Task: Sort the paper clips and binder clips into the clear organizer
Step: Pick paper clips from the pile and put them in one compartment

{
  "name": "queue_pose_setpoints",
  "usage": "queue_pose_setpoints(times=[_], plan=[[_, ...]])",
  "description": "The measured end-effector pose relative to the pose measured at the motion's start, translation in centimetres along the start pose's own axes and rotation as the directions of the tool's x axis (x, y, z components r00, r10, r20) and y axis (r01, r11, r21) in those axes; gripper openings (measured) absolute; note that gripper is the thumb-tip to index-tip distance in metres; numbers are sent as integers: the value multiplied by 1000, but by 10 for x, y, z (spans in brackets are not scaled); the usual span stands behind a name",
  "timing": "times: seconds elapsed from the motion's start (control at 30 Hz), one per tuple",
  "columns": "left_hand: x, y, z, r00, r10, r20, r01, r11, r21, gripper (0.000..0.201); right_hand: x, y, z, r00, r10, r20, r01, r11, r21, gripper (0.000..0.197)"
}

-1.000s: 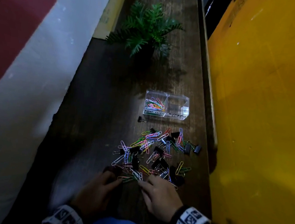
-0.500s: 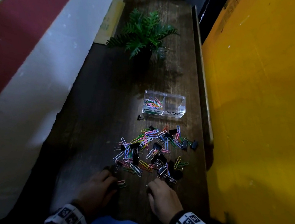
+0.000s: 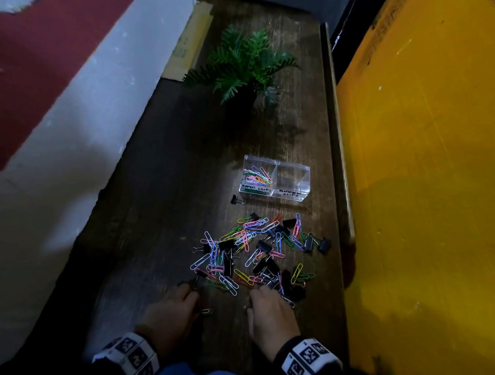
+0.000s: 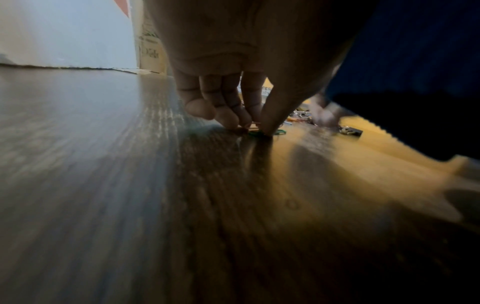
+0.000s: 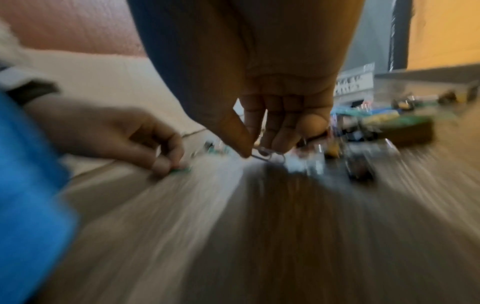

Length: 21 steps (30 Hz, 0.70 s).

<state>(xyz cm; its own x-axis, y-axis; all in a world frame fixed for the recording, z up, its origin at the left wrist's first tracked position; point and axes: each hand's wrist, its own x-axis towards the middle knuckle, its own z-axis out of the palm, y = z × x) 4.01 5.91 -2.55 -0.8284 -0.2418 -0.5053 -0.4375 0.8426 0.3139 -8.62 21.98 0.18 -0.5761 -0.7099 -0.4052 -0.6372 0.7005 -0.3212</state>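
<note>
Clips being picked off the near edge of the pile, one in each hand.

Paper clips (image 3: 246,240), thin coloured wire loops, lie tangled with black binder clips (image 3: 264,247) in a loose heap on the dark wood-grain surface (image 3: 159,207). The left hand (image 3: 168,311) pinches a green clip (image 4: 278,132) flat against the wood between thumb and fingertips; the right hand (image 3: 270,318) is curled on a silvery wire clip (image 5: 265,154), which looks just lifted, though blur hides the detail. The clear organizer (image 3: 306,179), a hard two-cell box with handwritten labels, sits beyond the heap: its left cell holds paper clips, its right cell looks bare. One binder clip (image 3: 236,199) lies apart just before it. Next, I judge, each hand must carry its clip over the heap to the labelled cell; slick wire calls for a firm pinch.
</note>
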Motion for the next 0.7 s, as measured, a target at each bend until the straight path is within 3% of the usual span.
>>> queue_pose_setpoints(times=[0.17, 0.4, 0.63, 0.7], plan=[[0, 1, -1, 999, 20, 26, -19, 1000, -7, 37, 29, -14, -31, 994, -34, -101, 36, 999, 15, 9], [2, -1, -5, 996, 48, 75, -49, 999, 19, 39, 61, -21, -39, 990, 24, 137, -11, 995, -97, 20], [5, -5, -1, 997, 64, 44, -61, 995, -79, 32, 67, -23, -45, 979, 77, 191, -45, 986, -162, 18], [6, -8, 1, 996, 86, 27, -81, 986, -146, 38, 68, -22, -45, 980, 64, 187, -32, 985, -172, 20]])
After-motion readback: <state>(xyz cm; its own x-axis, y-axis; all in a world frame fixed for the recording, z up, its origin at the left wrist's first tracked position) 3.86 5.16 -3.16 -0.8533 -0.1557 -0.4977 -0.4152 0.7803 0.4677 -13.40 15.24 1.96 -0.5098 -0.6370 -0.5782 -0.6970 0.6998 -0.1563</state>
